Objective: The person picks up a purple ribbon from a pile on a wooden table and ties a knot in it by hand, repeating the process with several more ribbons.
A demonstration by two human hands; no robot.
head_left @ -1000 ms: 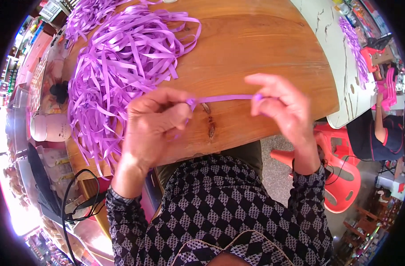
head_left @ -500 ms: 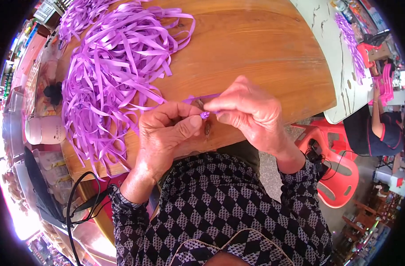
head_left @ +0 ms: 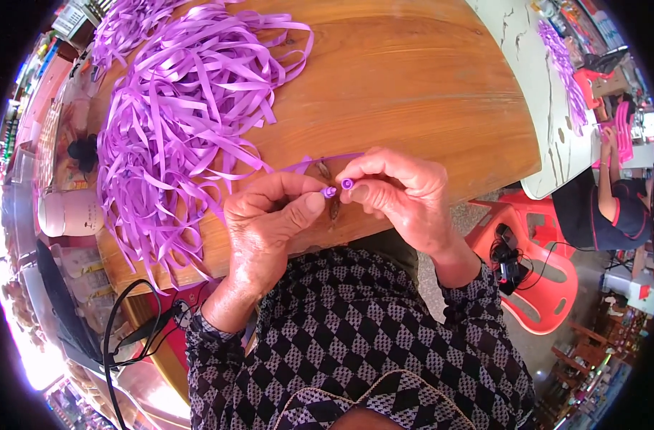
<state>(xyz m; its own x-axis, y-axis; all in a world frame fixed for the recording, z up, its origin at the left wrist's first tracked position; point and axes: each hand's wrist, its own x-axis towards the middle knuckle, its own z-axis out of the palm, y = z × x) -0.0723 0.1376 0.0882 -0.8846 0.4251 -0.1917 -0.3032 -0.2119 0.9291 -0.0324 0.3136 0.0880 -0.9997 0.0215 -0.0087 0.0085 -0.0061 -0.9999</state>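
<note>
My left hand point(head_left: 259, 226) is closed, with thumb and forefinger pinching a small purple knotted ribbon piece point(head_left: 329, 192). A short gap to its right, my right hand point(head_left: 413, 201) pinches a small round purple piece point(head_left: 348, 184) with a hole or coil in its face; whether it is rolled ribbon or a hard cap I cannot tell. A strip of purple ribbon point(head_left: 316, 162) runs behind both hands. Left of them, a large heap of purple ribbons point(head_left: 191, 93) covers that side of the wooden table point(head_left: 406, 79), some ends hanging over its front edge.
A white marbled table point(head_left: 517, 43) with more purple ribbons point(head_left: 563, 75) adjoins on the right. Below it stands a red plastic chair point(head_left: 556, 287) with a black device and cables on it. Another person's arm point(head_left: 608, 175) shows at far right. A pale jar point(head_left: 69, 213) stands at left.
My right hand has turned and moved slightly down and left; the round face of the purple piece in its fingers now shows. My left hand keeps its pinch nearly in place.
</note>
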